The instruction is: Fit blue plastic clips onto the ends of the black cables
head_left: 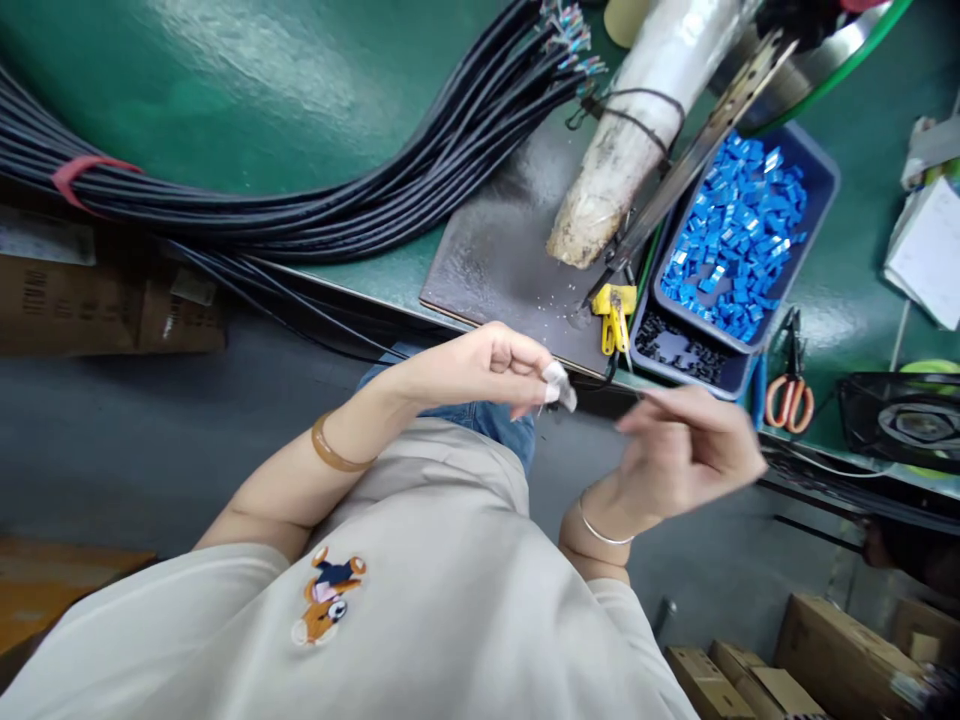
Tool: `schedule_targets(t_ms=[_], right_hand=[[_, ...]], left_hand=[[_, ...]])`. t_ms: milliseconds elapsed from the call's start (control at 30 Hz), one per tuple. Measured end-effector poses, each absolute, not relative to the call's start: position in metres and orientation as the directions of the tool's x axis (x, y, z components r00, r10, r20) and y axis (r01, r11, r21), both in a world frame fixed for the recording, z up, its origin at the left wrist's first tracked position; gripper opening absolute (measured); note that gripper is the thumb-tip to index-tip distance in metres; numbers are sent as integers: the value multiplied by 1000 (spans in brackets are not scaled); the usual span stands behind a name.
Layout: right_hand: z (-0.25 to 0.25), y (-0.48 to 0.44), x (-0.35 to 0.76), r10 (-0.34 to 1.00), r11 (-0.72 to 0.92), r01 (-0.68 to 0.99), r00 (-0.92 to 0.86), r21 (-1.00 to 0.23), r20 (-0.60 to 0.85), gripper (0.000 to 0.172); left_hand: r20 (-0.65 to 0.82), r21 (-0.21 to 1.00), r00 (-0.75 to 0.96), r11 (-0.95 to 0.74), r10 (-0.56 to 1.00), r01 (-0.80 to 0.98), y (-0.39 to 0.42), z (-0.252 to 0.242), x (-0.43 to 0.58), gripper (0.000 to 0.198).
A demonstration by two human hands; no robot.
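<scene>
Two hands [491, 370] [690, 450], two bangles [328, 448] [600, 537], two plastic bins [823, 180] [731, 388], one yellow tool [615, 305], one red tie [71, 180].

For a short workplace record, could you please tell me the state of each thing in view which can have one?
Left hand: pinching a small thing, too unclear to name
Right hand: blurred, fingers curled; grip unclear
Black cables: bundled by red band, coloured wires bared at one end
Upper bin: partly filled with blue pieces
Lower bin: holding black pieces
Orange-handled tool: set down
</scene>
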State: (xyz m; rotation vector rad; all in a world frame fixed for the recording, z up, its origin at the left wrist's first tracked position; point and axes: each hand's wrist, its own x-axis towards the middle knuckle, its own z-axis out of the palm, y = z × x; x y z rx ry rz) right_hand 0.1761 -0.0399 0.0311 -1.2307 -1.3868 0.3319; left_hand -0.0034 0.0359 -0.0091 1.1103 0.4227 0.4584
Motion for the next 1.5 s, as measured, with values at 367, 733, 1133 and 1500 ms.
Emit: schedule_targets(t_ms=[367, 733, 1133, 1500], right_hand=[[52, 3, 286, 903, -119, 954, 219, -275, 370, 10], [20, 76, 318, 951, -77, 916, 186, -394, 247, 18], [16, 78, 320, 907, -168, 837, 338, -521, 251, 21], [22, 59, 301, 764, 62, 776, 368, -627, 530, 20]], left_hand=[[28, 713, 953, -674, 302, 192, -2, 27, 1, 28], [-248, 758, 493, 484, 834, -437, 26, -10, -2, 17], [-248, 753, 497, 488, 832, -442, 25, -7, 8, 8], [-234, 790, 476, 451, 848, -415, 29, -5, 17, 15]])
